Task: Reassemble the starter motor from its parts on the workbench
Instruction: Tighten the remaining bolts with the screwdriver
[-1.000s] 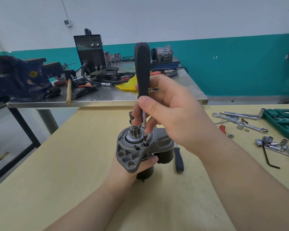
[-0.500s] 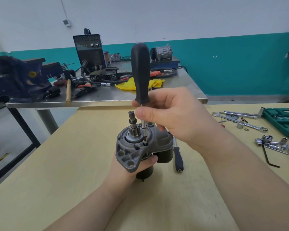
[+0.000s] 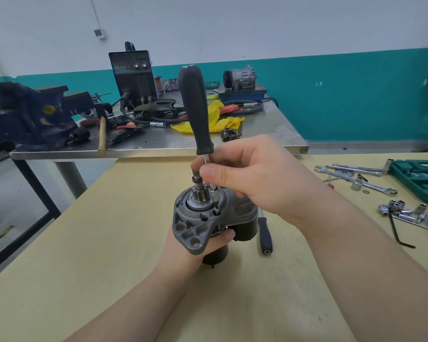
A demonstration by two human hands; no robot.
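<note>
Near the front edge of the workbench (image 3: 109, 243), my left hand (image 3: 195, 243) grips the upright starter motor (image 3: 208, 218). My right hand (image 3: 252, 178) pinches the screwdriver (image 3: 195, 112) shaft low; its long axis stands nearly vertical, tip seated in the screw (image 3: 216, 212) directly beneath my fingers.

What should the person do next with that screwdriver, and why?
Probably twirl the shaft with the right hand to run the screw down: the screwdriver stands upright, its tip in a hole of the starter, which the left hand holds steady.
</note>
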